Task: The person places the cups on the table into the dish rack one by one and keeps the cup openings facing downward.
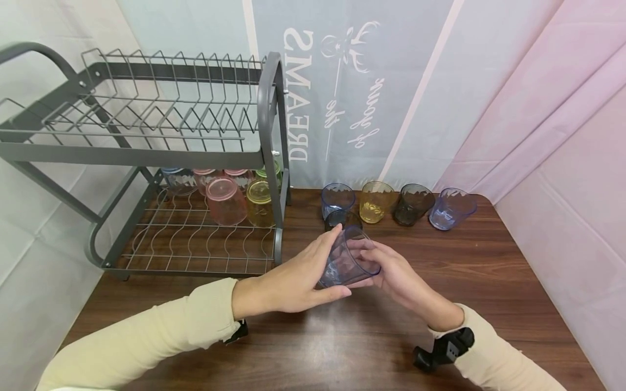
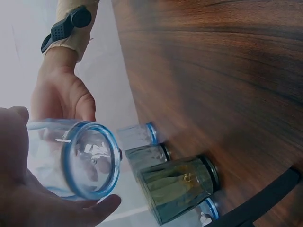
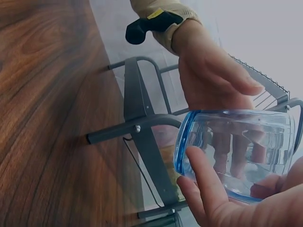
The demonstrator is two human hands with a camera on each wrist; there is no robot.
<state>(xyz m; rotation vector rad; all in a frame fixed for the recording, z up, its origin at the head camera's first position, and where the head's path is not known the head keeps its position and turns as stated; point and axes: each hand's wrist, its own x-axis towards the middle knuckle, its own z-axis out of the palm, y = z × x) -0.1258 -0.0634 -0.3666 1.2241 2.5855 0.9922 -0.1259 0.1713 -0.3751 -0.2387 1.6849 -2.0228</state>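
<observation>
A clear blue-tinted drinking glass [image 1: 338, 267] is tilted above the table, its mouth toward the right hand. My right hand [image 1: 398, 274] holds it at the rim side, thumb over the edge and fingers along the wall. On the other side, my left hand [image 1: 298, 279] lies against the glass with straight fingers, the thumb spread away. The thick blue base of the glass [image 2: 94, 161] faces the left wrist view. Seen through the wall of the glass [image 3: 246, 142] in the right wrist view are the left fingers.
A grey two-tier dish rack [image 1: 195, 158] stands at left, with several coloured glasses, including a pink glass [image 1: 226, 203], on its lower shelf. Behind the hands stand a dark glass [image 1: 337, 218], a blue glass [image 1: 337, 194], a yellow glass [image 1: 375, 203] and others along the curtain.
</observation>
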